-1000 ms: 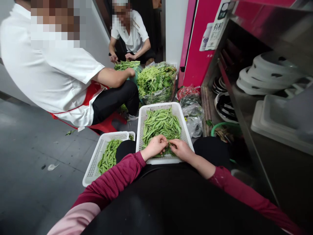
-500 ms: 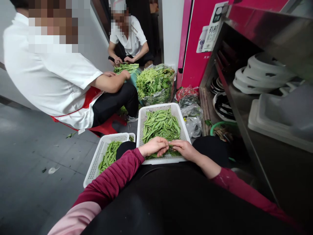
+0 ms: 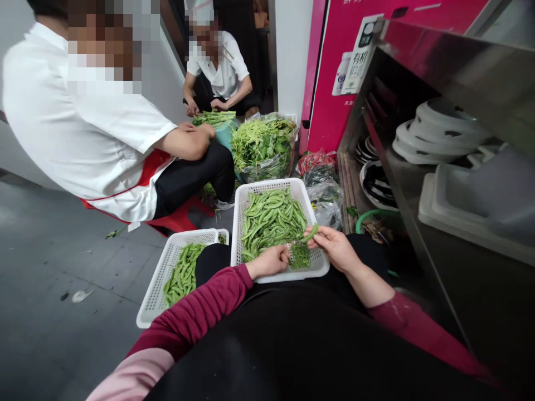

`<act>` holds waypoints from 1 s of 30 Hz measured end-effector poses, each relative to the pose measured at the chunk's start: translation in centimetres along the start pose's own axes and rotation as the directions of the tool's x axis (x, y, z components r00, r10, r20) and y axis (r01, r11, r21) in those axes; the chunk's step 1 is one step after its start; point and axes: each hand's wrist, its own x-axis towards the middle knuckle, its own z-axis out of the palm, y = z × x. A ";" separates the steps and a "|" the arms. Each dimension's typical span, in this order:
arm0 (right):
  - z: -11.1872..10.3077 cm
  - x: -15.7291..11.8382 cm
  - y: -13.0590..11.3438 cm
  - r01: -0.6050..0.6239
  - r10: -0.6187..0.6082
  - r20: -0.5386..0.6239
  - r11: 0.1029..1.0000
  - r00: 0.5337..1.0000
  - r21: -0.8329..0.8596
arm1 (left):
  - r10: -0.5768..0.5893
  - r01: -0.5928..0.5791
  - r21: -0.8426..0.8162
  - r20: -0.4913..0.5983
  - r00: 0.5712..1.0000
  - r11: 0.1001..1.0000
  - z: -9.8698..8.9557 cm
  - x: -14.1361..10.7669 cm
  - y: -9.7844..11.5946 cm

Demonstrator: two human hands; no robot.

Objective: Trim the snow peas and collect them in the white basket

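Between my knees a white perforated basket holds a heap of green pea pods, with small green trimmings at its near right corner. My right hand pinches one green pod over the basket's right rim. Over the near side of the same basket is my left hand, fingers curled together beside the trimmings; whatever it grips is too small to name. A second white basket with more pods stands lower, to the left of my left knee.
A person in white sits on a red stool at left. Another person squats behind leafy greens. Bagged vegetables, a green-rimmed bin and a metal shelf with dishes are at right.
My hands, which met over the basket's near side, have parted. The right one has moved right and up with a pod. Trimmings at the near right corner now show.
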 end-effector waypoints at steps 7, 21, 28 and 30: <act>0.6 -0.9 0.5 0.036 -0.022 0.074 0.982 0.997 -0.186 | 0.220 -0.232 0.091 0.127 0.967 0.968 -1.7 -0.1 4.0; 2.8 -0.3 -0.1 0.091 -0.207 -0.067 0.665 0.976 -0.741 | 0.329 -0.201 0.338 -0.381 0.864 0.919 -0.6 1.2 3.8; -2.1 1.7 -2.3 0.189 -0.043 -0.584 0.963 0.811 0.191 | 0.220 -0.230 0.657 0.100 0.970 0.718 1.3 2.4 -0.7; -2.6 1.6 -2.9 0.127 0.022 -0.512 0.959 0.859 0.254 | 0.179 -0.229 0.755 0.149 0.972 0.615 1.6 2.9 -1.2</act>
